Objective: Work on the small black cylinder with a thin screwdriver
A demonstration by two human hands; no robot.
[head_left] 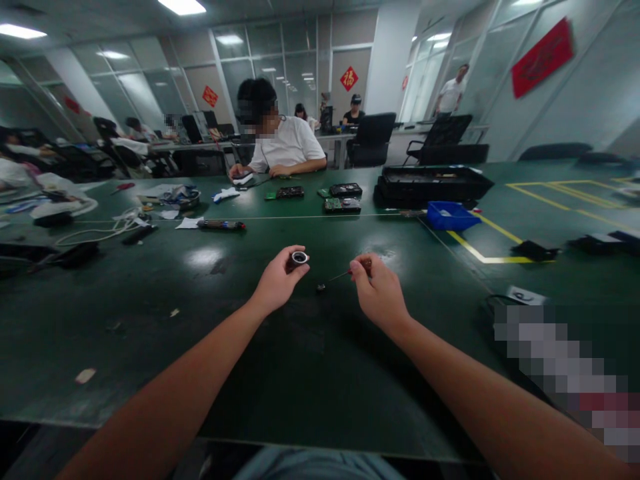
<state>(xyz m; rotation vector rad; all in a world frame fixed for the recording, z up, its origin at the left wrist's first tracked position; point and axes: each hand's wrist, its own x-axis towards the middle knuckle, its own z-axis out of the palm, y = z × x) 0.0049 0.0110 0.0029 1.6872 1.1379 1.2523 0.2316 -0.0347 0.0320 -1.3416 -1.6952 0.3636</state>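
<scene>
My left hand (277, 281) holds a small black cylindrical part with a silver ring (299, 258) on top, pinched between thumb and fingers just above the green table (210, 347). My right hand (379, 290) grips a thin screwdriver (341, 275) by its handle. The shaft slants down and to the left, and its tip meets a tiny dark piece (320, 288) lying on the table between my two hands.
Across the table a person in a white shirt (285, 148) sits working. Hard drives (342, 197), a black case (430, 184), a blue bin (449, 216), a marker-like tool (221, 225) and cables (95, 232) lie on the far half. Other people sit behind.
</scene>
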